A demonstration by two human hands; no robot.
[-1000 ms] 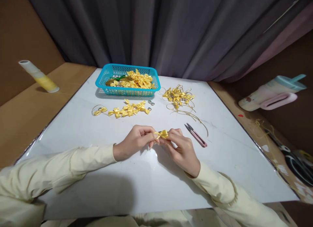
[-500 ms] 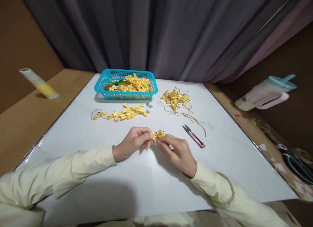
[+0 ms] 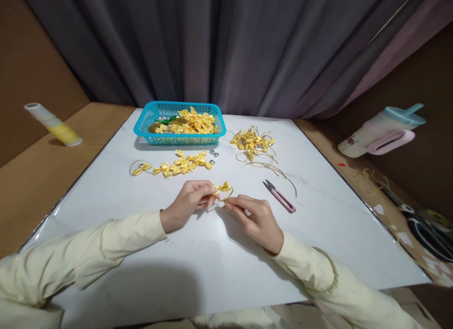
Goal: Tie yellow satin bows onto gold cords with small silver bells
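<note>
Left hand (image 3: 189, 198): grasps the bow (image 3: 225, 186), partly hiding one end.
Right hand (image 3: 255, 219): pinches looped cord (image 3: 232, 192); its end is hidden in the grip.
Bow: held above the counter (image 3: 336, 248), at the left fingertips.
Basket (image 3: 152, 138): front wall partly hides contents.
Scissors (image 3: 419, 232): dim, cut off at right edge.
Sleeves (image 3: 130, 237): run out of frame.

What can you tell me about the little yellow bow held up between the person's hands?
The yellow bow looks like shiny, satin-like ribbon, with one full loop visible on its right side. Its left part is pinched by the left hand, whose fingers partly hide it. A thin gold cord curves from it toward the right hand, whose fingertips seem to pinch the cord. It appears held above the white table; its back is hidden.
</note>
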